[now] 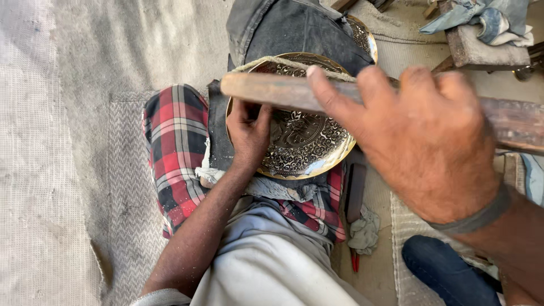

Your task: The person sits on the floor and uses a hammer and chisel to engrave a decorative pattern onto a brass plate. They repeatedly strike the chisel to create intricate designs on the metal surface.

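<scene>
on lap, round engraved brass plate (303,144), glossy rim

Far end of wooden stick (272,90) past right edge; engraved plate (306,141) partly behind hands.

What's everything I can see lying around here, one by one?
Engraved metal plate: one, brass-gold with dark pattern, on the lap.
Second plate: one, gold rim, mostly hidden behind dark cloth.
Wooden stick: one, brown, across the plate.
Dark cloth: one, grey-black, above the plate.
Rag: one, pale, on the floor.
Red-handled tool: one, partly hidden below the rag.
Woven mat: grey, floor.
Checked wrap: red-black, on the legs.
Left hand: fingers pressing on the plate.
Right hand: gripping the stick.
</scene>
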